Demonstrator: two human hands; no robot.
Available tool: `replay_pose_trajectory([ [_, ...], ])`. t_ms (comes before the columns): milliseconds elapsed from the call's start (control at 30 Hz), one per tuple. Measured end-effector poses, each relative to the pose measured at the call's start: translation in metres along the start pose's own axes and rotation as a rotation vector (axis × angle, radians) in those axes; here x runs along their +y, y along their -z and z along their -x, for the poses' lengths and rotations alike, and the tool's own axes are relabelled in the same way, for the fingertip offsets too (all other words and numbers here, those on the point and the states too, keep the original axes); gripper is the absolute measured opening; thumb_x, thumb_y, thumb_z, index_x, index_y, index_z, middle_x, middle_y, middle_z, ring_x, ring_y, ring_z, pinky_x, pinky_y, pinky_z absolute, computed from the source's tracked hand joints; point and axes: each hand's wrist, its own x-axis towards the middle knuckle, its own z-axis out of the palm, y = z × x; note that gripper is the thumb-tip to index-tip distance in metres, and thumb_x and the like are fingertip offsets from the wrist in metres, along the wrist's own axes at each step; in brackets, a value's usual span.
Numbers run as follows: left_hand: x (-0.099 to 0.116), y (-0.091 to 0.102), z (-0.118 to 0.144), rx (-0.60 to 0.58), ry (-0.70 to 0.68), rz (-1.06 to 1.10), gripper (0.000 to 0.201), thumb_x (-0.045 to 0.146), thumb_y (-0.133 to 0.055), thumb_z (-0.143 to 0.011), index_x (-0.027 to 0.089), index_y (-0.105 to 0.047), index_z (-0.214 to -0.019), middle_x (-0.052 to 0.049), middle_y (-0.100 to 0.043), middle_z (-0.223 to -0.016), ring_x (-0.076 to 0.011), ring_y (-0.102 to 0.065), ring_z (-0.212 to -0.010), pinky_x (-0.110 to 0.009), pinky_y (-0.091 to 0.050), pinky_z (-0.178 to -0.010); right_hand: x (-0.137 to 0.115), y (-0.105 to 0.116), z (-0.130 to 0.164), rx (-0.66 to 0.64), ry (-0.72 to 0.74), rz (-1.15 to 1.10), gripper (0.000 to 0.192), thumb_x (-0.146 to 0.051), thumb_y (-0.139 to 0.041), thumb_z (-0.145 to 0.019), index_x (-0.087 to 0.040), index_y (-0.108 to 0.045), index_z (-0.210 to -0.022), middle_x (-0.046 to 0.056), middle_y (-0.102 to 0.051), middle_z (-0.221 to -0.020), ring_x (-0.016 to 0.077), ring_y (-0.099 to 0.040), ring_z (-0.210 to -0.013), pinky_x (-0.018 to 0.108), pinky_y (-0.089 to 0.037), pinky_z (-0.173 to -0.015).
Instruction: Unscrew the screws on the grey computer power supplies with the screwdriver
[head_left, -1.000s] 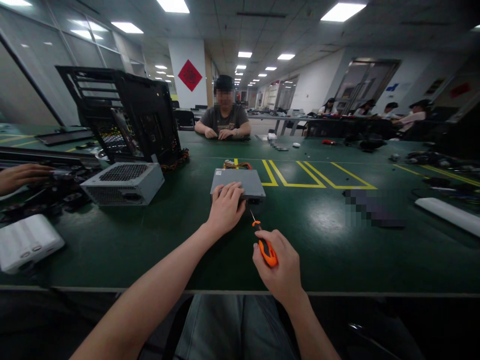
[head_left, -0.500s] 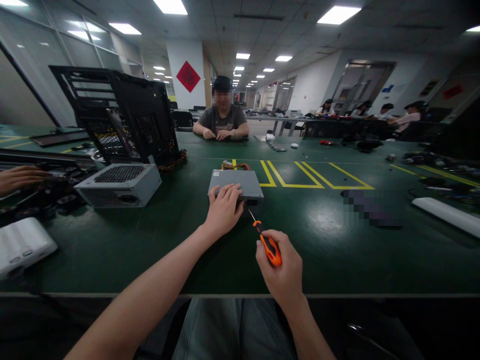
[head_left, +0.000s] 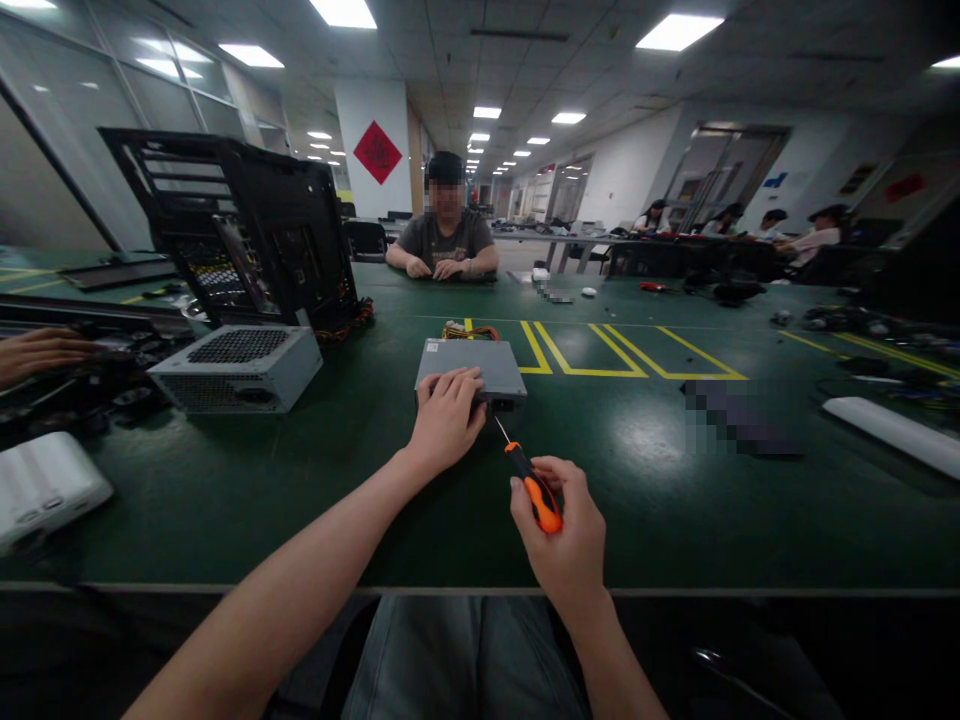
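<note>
Flat grey metal unit [head_left: 480, 365] lying near the middle of the green bench [head_left: 645, 500], pinned at its near edge under the left hand [head_left: 444, 425], fingers spread flat over the top and curled on nothing. Just right and nearer, an orange-handled screwdriver [head_left: 534, 492] gripped in the right hand [head_left: 564, 535], fingers wrapped tight round the handle, thin tip angled at the unit's near right corner but apart from it. Likely risks from here: tip skating off a small screw head and scratching the casing or jabbing the left fingers close beside it; unit sliding on the smooth bench if the holding hand eases; a loosened screw rolling off the near edge. Bundle of coloured wires [head_left: 471, 330] at the unit's far side, open to snagging. Further left, a vented grey power supply [head_left: 240, 368], an open black computer case [head_left: 247, 230] and another person's hand [head_left: 37, 352]; across the bench, a seated person [head_left: 446, 245].
</note>
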Motion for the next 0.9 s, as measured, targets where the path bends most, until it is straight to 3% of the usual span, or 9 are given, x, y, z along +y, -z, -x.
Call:
replay_pose_trajectory([
  [233, -0.0010, -0.0005, 0.0001, 0.003, 0.003, 0.003, 0.022, 0.024, -0.045, -0.085, 0.021, -0.050, -0.106, -0.004, -0.053, -0.126, -0.0209, -0.044, -0.118, -0.041, -0.025, -0.097, 0.0045, -0.0022, -0.0013, 0.140, 0.151, -0.014, 0.035, -0.009, -0.055, -0.078, -0.021, -0.046, -0.109, 0.006, -0.054, -0.097, 0.0175, -0.055, -0.091, 0.034, -0.049, -0.077],
  [667, -0.0004, -0.0003, -0.0004, 0.008, -0.009, 0.004, 0.022, 0.023, -0.046, -0.084, 0.021, -0.049, -0.106, -0.004, -0.053, -0.126, -0.0205, -0.044, -0.118, -0.040, -0.025, -0.096, 0.0071, -0.0009, 0.0017, -0.014, 0.235, -0.046, 0.037, -0.007, -0.051, -0.079, -0.020, -0.042, -0.112, 0.010, -0.053, -0.107, 0.0192, -0.054, -0.100, 0.037, -0.050, -0.081],
  [900, 0.0006, 0.0000, -0.0007, -0.001, 0.004, 0.000, 0.022, 0.024, -0.045, -0.085, 0.021, -0.050, -0.106, -0.005, -0.054, -0.126, -0.0217, -0.044, -0.117, -0.041, -0.026, -0.096, 0.0026, 0.0004, 0.0006, -0.056, 0.259, -0.017, 0.024, -0.011, -0.051, -0.078, -0.020, -0.047, -0.100, 0.010, -0.055, -0.103, 0.0200, -0.055, -0.097, 0.038, -0.049, -0.080],
])
